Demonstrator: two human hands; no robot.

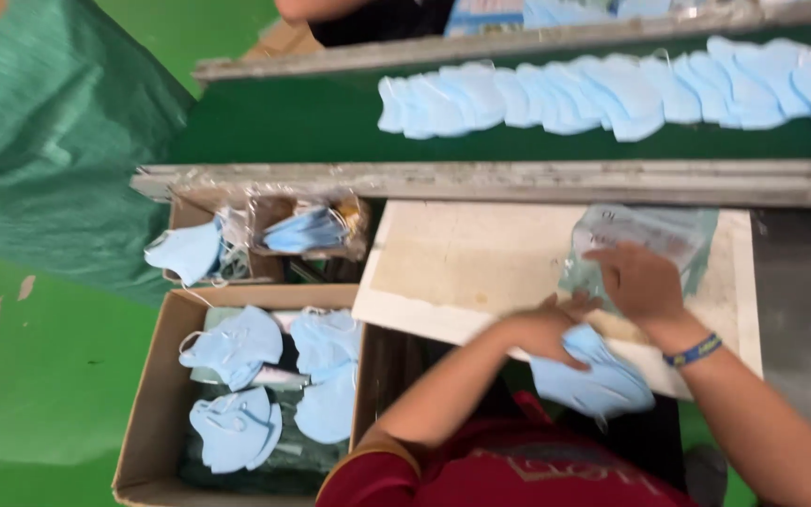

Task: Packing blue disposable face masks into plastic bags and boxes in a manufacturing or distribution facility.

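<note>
My left hand (544, 329) is closed on a stack of light blue face masks (598, 380) at the near edge of a white board (462, 258). My right hand (638, 280), with a blue band on its wrist, grips a clear plastic bag (654, 230) that lies on the board just beyond the masks. The two hands almost touch. The image is blurred, so the fingers are not sharp.
A row of overlapping blue masks (612, 94) lies on a green conveyor belt (283, 127) beyond a metal rail (481, 180). Cardboard boxes (147, 404) with loose masks stand at left. A green woven sack (49, 141) hangs far left. Another person (368, 14) stands across the belt.
</note>
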